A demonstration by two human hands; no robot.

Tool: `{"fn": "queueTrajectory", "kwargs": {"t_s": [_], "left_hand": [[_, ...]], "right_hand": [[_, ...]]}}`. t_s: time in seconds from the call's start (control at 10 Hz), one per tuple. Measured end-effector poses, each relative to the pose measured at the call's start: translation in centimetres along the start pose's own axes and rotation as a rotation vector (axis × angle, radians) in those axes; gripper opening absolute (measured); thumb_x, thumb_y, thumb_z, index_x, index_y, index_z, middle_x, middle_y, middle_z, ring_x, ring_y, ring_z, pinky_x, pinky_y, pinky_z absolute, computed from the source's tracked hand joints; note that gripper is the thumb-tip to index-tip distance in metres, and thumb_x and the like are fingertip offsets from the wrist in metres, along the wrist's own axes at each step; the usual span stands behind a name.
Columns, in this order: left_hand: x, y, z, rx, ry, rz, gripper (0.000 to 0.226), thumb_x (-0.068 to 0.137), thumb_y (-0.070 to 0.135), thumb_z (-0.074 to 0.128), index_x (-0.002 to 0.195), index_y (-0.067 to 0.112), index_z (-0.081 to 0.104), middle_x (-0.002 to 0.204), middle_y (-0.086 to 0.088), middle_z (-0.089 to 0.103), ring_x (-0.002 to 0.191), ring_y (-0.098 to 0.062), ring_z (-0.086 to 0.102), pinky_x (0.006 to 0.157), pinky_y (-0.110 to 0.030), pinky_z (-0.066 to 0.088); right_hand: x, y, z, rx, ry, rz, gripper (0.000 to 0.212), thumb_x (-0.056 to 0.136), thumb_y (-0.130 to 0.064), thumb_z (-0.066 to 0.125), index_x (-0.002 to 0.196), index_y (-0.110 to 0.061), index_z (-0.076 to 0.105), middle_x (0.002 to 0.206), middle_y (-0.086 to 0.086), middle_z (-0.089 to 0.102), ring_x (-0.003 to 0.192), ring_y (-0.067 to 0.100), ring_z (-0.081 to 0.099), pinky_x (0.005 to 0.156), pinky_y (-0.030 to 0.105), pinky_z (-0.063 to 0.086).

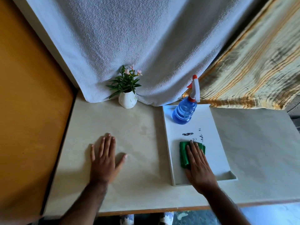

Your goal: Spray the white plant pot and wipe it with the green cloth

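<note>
The white plant pot [127, 100] stands at the back of the table, holding a green plant with pink flowers. A blue spray bottle [185, 113] with a white and red trigger head stands upright on the far end of a white tray [217, 143]. The folded green cloth [184, 154] lies on the tray's near half. My right hand [198, 164] rests flat on top of the cloth, fingers extended, covering its right part. My left hand [104, 157] lies flat on the bare tabletop, fingers spread, well in front of the pot and holding nothing.
The cream table [139, 137] has a wooden front edge. A white towel [129, 38] hangs behind the pot, a striped yellow fabric [253, 65] at the back right. An orange-brown panel [29, 103] borders the left side. Dark marks [188, 134] show on the tray.
</note>
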State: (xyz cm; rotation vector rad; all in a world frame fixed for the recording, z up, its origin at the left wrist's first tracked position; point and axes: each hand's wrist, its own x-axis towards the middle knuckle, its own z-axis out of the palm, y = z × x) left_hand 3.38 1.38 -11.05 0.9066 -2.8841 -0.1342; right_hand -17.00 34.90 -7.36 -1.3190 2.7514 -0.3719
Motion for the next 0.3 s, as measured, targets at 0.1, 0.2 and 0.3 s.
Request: {"fn": "queueTrajectory", "kwargs": {"t_s": [0.1,0.2,0.3], "left_hand": [[0.3,0.0,-0.2,-0.023,-0.126,-0.019,0.097,0.097,0.079,0.031,0.163,0.009,0.041,0.173,-0.012,0.038,0.157,-0.031,0.043,0.128,-0.068,0.022],[1.2,0.2,-2.6,-0.117,-0.212,-0.007,0.12,0.089,0.092,-0.001,0.166,0.006,0.031,0.176,-0.012,0.029,0.16,-0.031,0.037,0.129,-0.06,0.021],[2.7,0.5,-5.7,-0.106,-0.107,0.128,0.103,0.102,0.08,0.009,0.163,0.002,0.036,0.172,-0.014,0.037,0.155,-0.032,0.045,0.126,-0.048,0.025]], "right_hand": [[-0.1,-0.1,-0.2,-0.035,-0.033,-0.001,0.082,0.096,-0.044,0.048,0.158,0.005,0.028,0.171,0.02,0.012,0.159,0.035,0.011,0.129,0.043,0.011],[0.3,-1.0,-1.5,-0.103,-0.051,0.042,0.097,0.099,-0.072,0.039,0.16,0.001,0.021,0.172,0.016,0.008,0.16,0.028,0.006,0.13,0.038,0.004],[2.4,-3.1,-4.2,-0.082,-0.014,-0.069,0.098,0.096,-0.071,0.051,0.159,0.0,0.028,0.171,0.016,0.015,0.159,0.029,0.014,0.127,0.046,0.021]]}}
